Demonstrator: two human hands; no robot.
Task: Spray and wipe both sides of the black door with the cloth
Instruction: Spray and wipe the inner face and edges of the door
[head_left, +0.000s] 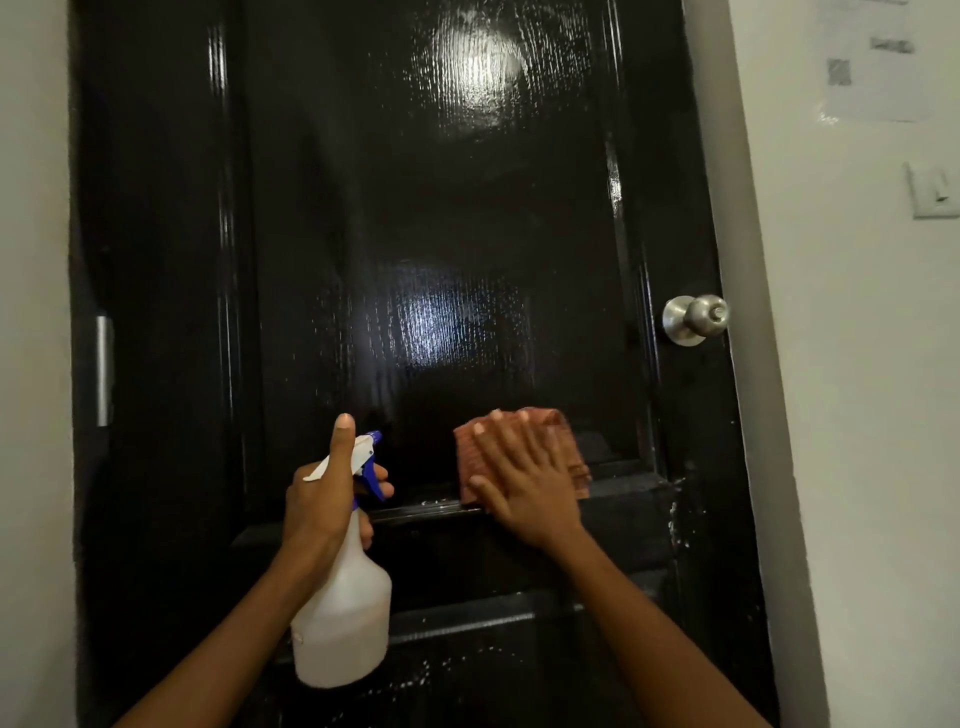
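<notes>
Against the black door (415, 234), below and left of its knob (696, 318), the right hand (524, 478) pressed the cloth (563, 441) flat, fingers straight and slightly spread. Farther left of the knob, the left hand (324, 493) gripped the spray bottle (343, 613), thumb raised, fingers curled at the trigger.

Door (415, 234): glossy black, w/ fine vertical wood-grain texture showing in the white & bluish light reflections. Small white flecks on lower ledges and near the right edge. Cloth (563, 457): reddish-orange/rust, w/ ribbed stripe pattern. Spray bottle (343, 618): translucent white body, white head w/ blue trigger & blue nozzle tip. Door knob (696, 318): brushed silver metal. Hinge plate (104, 370) at left edge: silver-grey. Walls (872, 415): off-white, greyish in shade. Light switch (935, 189): white. Paper sheet (872, 67) on wall: white w/ grey blurred marks.
</notes>
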